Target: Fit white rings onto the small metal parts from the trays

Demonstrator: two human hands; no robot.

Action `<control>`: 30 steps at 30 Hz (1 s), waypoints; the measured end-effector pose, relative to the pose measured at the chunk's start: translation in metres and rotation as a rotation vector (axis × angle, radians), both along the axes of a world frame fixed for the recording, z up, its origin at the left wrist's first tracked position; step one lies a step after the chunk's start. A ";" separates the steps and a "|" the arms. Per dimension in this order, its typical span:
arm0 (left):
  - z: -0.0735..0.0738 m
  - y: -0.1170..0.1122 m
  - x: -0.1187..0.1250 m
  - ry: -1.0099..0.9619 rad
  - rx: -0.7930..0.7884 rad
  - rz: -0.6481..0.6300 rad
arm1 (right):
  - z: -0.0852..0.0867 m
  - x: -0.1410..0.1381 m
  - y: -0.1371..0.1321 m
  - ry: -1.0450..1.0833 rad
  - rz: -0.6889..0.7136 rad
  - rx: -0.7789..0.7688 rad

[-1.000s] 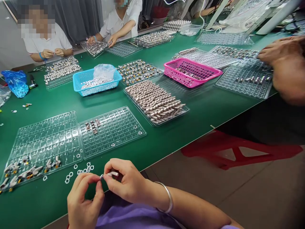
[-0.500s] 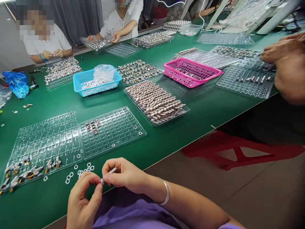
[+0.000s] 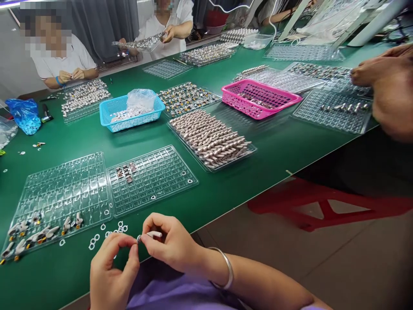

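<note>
Between my two hands, over the table's near edge, is a small earbud part (image 3: 155,234) with a white stem and a round silvery end. My right hand (image 3: 174,243) is closed on it, the stem poking out past the index finger. Thumb and forefinger of my left hand (image 3: 112,269) pinch at the silvery end; the fingertips partly cover it. Just beyond my left hand lie several loose white rings (image 3: 120,227). A clear tray (image 3: 69,181) to the left holds several earbud pieces (image 3: 41,232) along its near side. Beside it, another clear tray (image 3: 155,172) carries a few small dark parts (image 3: 126,171).
Further back are a tray piled with beige stemmed parts (image 3: 209,137), a blue basket (image 3: 129,122) with white pieces and a bag, and a pink basket (image 3: 258,107). Co-workers sit across the table; another person's hands (image 3: 383,82) are at the right. A red stool (image 3: 297,202) stands below.
My right hand has shifted slightly right and turned, so the stem now lies nearly level. My left hand has barely moved. Across the table, a co-worker has lifted and tilted a loaded tray.
</note>
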State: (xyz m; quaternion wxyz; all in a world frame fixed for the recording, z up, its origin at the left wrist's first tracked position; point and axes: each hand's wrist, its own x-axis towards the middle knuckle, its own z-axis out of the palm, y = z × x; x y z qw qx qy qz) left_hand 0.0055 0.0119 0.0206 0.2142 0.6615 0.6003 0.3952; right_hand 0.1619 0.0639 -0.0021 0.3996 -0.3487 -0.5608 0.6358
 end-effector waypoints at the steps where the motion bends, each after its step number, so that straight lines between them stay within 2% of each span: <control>1: -0.001 -0.001 0.000 0.016 0.022 0.012 | -0.002 -0.001 -0.002 -0.036 -0.057 0.121; 5: -0.003 -0.006 0.003 0.022 0.073 0.029 | -0.006 0.000 -0.010 -0.151 -0.247 0.626; 7: -0.004 -0.008 0.004 -0.008 0.084 0.033 | -0.006 0.001 -0.011 -0.166 -0.281 0.737; 10: -0.003 -0.010 0.007 -0.026 0.120 0.041 | -0.003 0.002 -0.012 -0.168 -0.300 0.787; 17: 0.000 -0.005 0.010 0.153 0.204 0.050 | -0.005 -0.001 -0.012 -0.167 -0.278 0.611; 21: 0.003 -0.002 0.011 0.173 0.216 0.062 | -0.006 -0.002 -0.012 -0.152 -0.233 0.526; 23: 0.005 0.000 0.011 0.141 0.175 0.045 | -0.004 -0.002 -0.010 -0.108 -0.180 0.401; 27: 0.008 0.004 0.006 0.049 0.050 -0.034 | 0.001 -0.001 -0.005 0.016 -0.020 0.026; 30: 0.010 0.005 0.004 -0.003 -0.012 -0.051 | 0.002 0.001 -0.001 0.090 0.090 -0.190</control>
